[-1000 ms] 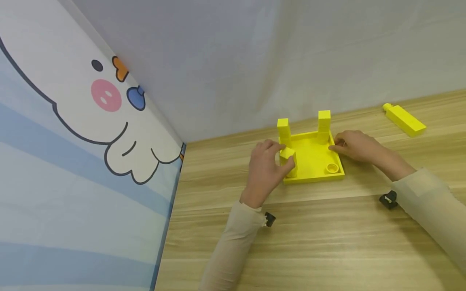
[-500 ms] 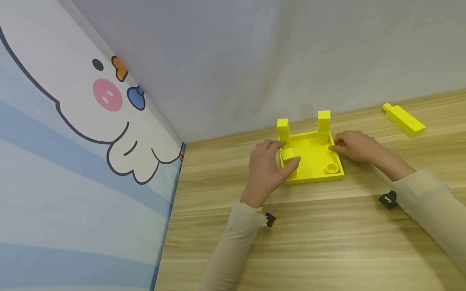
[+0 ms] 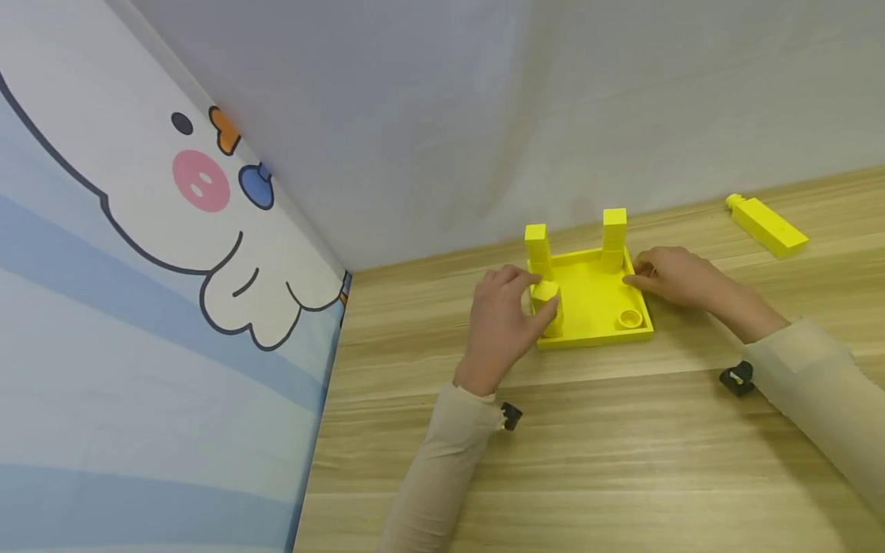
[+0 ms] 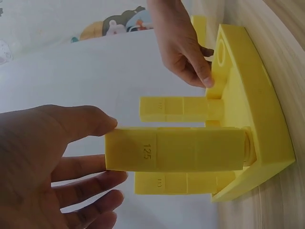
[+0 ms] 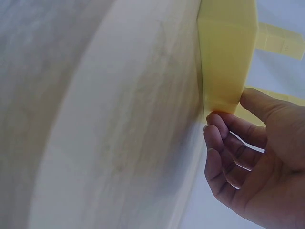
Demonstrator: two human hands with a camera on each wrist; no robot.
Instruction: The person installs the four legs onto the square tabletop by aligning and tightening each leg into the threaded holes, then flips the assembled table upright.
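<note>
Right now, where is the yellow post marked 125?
In the left wrist view, the yellow post marked 125 is central, pinched by the left hand; the head view shows it at the near left corner of the yellow tray.

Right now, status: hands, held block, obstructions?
Left hand pinches block 125 near top; right hand grips tray edge. Block 125 upright at tray corner. Loose block outside, not in the way.

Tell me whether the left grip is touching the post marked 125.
Touching. The left wrist view shows it: the left grip has its thumb tip against one side of the post, near the free end.
</note>
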